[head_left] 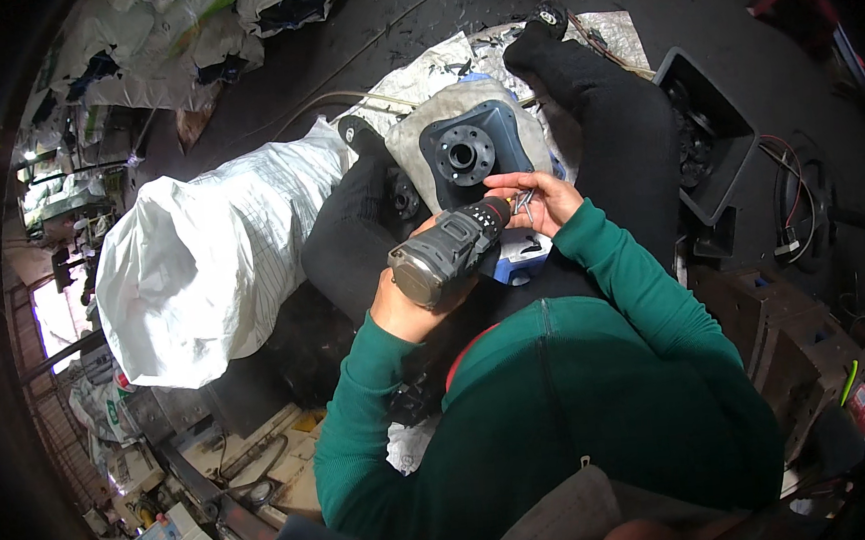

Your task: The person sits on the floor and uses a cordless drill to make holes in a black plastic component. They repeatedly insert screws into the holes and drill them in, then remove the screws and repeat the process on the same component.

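Observation:
A grey and black cordless drill (446, 254) is gripped in my left hand (405, 307), its front pointing up and to the right. My right hand (552, 204) is at the drill's front end, with several thin metal screws (524, 203) held between its fingers. Just beyond both hands, a dark grey plastic part (503, 130) with a round flange and a centre hole faces up between my legs. It rests on a pale grey cloth (408, 136) draped over a support. The drill's handle and the tip of its bit are hidden.
A large white woven sack (197, 266) stands open beside my left leg. To the right of my other leg is a grey bin (709, 135) with dark parts inside. Filled bags (156, 48) lie at the far left, and hoses and cables (376, 38) cross the floor.

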`<state>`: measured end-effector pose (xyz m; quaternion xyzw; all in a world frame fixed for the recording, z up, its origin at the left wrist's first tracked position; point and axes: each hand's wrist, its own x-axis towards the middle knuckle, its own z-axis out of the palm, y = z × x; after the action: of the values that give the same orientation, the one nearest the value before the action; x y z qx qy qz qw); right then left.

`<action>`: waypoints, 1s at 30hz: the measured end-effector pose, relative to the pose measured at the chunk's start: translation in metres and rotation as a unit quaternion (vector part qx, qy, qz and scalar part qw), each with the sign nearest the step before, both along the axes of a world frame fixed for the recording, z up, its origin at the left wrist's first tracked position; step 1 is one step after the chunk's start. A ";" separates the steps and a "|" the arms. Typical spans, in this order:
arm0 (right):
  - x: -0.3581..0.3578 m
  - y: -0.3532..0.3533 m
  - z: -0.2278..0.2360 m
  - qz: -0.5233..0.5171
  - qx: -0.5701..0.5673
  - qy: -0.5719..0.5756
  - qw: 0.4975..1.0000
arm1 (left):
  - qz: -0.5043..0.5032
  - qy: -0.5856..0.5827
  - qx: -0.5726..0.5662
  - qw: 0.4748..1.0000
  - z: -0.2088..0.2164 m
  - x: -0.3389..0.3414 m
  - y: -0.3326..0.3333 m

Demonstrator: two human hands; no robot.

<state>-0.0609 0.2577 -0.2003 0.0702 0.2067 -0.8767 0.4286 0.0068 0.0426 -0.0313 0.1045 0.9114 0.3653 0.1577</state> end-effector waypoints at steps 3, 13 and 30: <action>0.000 -0.001 0.003 -0.004 -0.013 -0.009 1.000 | 0.004 0.003 0.003 1.000 0.002 -0.001 0.000; 0.002 0.002 0.003 -0.038 -0.009 -0.063 0.997 | -0.051 0.097 -0.020 0.994 0.022 -0.008 -0.001; -0.008 0.000 0.005 -0.018 0.137 -0.037 0.990 | -0.053 0.002 -0.004 0.999 0.019 -0.019 -0.020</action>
<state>-0.0690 0.2576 -0.1957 0.1645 0.3074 -0.8446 0.4063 -0.0121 0.0231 -0.0123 0.1531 0.9062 0.3529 0.1756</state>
